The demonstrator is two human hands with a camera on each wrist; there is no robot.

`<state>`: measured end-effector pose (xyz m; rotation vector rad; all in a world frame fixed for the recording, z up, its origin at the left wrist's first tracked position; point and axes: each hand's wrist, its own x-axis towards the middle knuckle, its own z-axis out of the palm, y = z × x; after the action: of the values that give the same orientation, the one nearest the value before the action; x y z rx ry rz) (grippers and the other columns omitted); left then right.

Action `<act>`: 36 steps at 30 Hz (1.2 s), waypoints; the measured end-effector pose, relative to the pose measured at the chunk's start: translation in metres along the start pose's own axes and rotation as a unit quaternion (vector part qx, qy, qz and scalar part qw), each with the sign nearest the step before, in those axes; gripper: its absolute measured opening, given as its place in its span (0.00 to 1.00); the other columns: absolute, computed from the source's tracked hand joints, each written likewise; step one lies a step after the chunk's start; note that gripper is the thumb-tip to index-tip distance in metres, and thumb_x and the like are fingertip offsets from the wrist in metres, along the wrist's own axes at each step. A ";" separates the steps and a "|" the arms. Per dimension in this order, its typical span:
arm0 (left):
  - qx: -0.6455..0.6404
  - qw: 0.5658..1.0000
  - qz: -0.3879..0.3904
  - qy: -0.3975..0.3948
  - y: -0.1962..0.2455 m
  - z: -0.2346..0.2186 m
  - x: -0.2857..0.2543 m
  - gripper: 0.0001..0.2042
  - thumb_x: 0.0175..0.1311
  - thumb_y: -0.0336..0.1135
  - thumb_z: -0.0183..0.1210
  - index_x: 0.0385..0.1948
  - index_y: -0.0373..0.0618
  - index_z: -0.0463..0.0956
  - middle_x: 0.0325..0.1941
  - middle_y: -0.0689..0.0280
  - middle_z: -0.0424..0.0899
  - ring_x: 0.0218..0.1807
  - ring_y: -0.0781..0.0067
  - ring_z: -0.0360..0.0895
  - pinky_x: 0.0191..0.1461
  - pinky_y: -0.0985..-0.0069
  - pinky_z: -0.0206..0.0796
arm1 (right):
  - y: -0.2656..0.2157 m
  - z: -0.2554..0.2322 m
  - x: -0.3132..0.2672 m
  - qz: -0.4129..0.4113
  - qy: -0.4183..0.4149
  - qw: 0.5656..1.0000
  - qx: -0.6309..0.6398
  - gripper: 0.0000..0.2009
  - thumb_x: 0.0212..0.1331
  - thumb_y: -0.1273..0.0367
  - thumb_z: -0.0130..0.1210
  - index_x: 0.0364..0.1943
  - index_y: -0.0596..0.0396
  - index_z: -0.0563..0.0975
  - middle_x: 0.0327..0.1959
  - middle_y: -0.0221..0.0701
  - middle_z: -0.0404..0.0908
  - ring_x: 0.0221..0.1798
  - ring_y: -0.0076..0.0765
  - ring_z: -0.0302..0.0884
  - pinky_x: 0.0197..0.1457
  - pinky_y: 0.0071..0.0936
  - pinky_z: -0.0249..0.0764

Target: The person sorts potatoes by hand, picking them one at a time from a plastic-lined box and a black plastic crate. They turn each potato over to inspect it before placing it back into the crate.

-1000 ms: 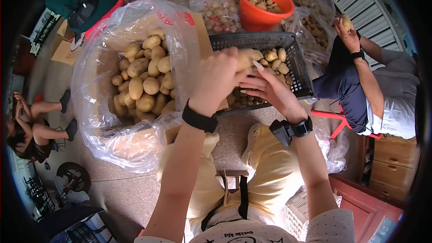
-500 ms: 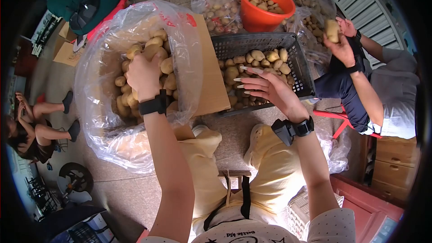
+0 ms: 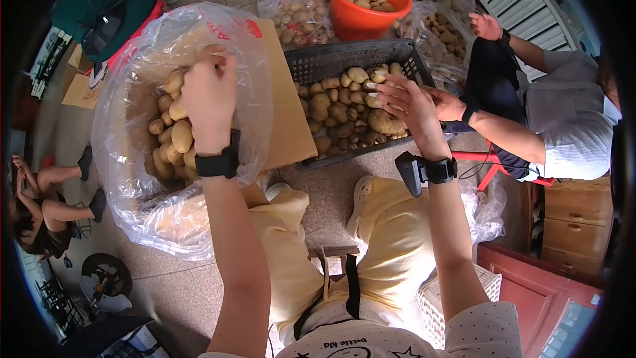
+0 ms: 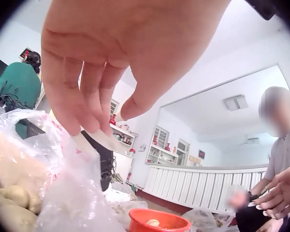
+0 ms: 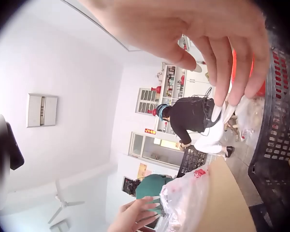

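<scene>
My left hand (image 3: 213,59) hovers over a clear plastic bag (image 3: 129,93) full of potatoes (image 3: 177,134), fingers hanging loosely near the bag's upper rim. The left wrist view shows this hand (image 4: 104,123) holding nothing, with its fingertips just above the plastic. Over a black slatted crate (image 3: 318,59) of potatoes (image 3: 344,114), my right hand (image 3: 385,87) has its fingers spread above the pile. That hand (image 5: 222,104) is empty in the right wrist view.
A second person sits at the right, one hand (image 3: 449,106) reaching to the crate's right side. An orange bucket (image 3: 361,16) of potatoes and more bagged potatoes (image 3: 298,10) lie beyond the crate. A cardboard sheet (image 3: 281,116) stands between bag and crate.
My left hand left the crate, dipped into the bag, and now sits higher at its rim. My right hand reached further over the crate. The other person's hand came down to the crate.
</scene>
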<state>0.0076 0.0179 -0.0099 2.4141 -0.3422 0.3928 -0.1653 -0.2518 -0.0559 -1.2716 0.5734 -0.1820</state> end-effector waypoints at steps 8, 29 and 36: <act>-0.020 0.966 0.167 -0.198 0.051 0.031 -0.033 0.10 0.61 0.40 0.55 0.36 0.45 0.79 0.25 0.60 0.83 0.28 0.57 0.80 0.32 0.66 0.70 | -0.001 0.012 0.001 -0.012 -0.030 0.999 -0.026 0.21 0.70 0.57 0.39 0.54 0.57 0.73 0.46 0.37 0.82 0.48 0.31 0.79 0.54 0.26 0.71; 0.027 0.923 0.232 -0.306 0.062 0.057 -0.071 0.10 0.62 0.40 0.54 0.33 0.43 0.76 0.22 0.56 0.79 0.30 0.53 0.79 0.35 0.60 0.70 | 0.050 -0.083 0.051 -0.063 0.157 0.767 -0.619 0.14 0.54 0.57 0.51 0.37 0.46 0.81 0.35 0.45 0.82 0.42 0.56 0.79 0.47 0.45 0.75; 0.029 0.921 0.229 -0.313 0.062 0.055 -0.071 0.11 0.62 0.40 0.54 0.33 0.42 0.76 0.21 0.55 0.79 0.31 0.53 0.79 0.35 0.59 0.69 | 0.081 -0.127 0.068 0.048 0.199 0.711 -0.673 0.13 0.51 0.60 0.54 0.39 0.47 0.80 0.39 0.43 0.82 0.46 0.52 0.80 0.48 0.44 0.76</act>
<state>-0.0687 -0.0544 -0.0412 2.4479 -1.2023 -0.1981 -0.1856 -0.3644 -0.1750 -2.6592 1.2506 0.1122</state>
